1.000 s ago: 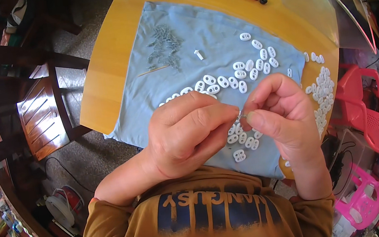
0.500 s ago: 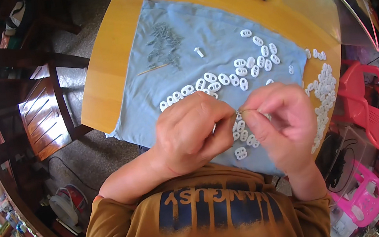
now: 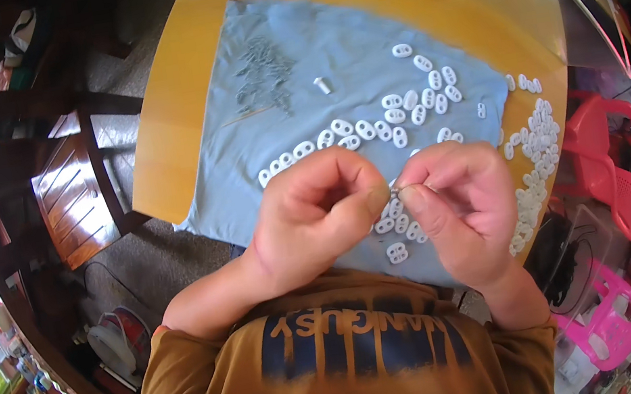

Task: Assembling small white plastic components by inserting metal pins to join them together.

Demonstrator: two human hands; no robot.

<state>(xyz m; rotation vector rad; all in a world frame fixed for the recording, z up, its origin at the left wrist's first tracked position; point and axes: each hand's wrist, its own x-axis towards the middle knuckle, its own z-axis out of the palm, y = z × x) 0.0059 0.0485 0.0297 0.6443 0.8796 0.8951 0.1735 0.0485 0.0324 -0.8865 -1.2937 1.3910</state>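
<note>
Blue cloth (image 3: 297, 130): two hands (image 3: 318, 213) pinching.

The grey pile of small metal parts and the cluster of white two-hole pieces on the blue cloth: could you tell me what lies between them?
In the head view, one small white peg lies alone on the blue cloth between the grey pile and the white two-hole pieces; otherwise the cloth there is bare.

My round wooden surface (image 3: 180, 111) sits in daylight; a dark wooden chair (image 3: 70, 193) stands left, pink plastic chairs (image 3: 611, 153) right.
</note>
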